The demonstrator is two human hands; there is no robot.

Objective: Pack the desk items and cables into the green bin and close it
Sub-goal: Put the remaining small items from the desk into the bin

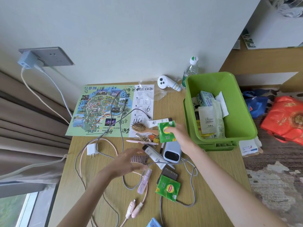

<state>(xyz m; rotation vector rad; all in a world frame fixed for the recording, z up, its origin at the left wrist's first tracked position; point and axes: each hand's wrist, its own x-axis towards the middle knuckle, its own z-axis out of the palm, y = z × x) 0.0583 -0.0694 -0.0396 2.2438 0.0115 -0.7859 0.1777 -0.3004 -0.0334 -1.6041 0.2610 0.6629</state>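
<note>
The green bin (237, 102) stands open at the desk's right edge with packets and sachets inside. My right hand (178, 135) pinches a green tea packet (165, 131) just left of the bin, above the keys (144, 138). My left hand (126, 161) hovers open over a brown hair claw clip (139, 158) and a white tube (154, 154). Around them lie a second green tea packet (168, 187), a grey power bank (173, 153), a wooden hairbrush (139, 126), a pink bottle (145, 181), a white plug (91, 149) and tangled grey and pink cables (121, 138).
A printed map (98, 110) with handwriting covers the desk's back left. A white handheld device (165, 83) and a water bottle (190, 71) stand by the wall. A charger (26, 62) sits in the wall socket at left. Red and blue bags (285, 118) lie on the floor right.
</note>
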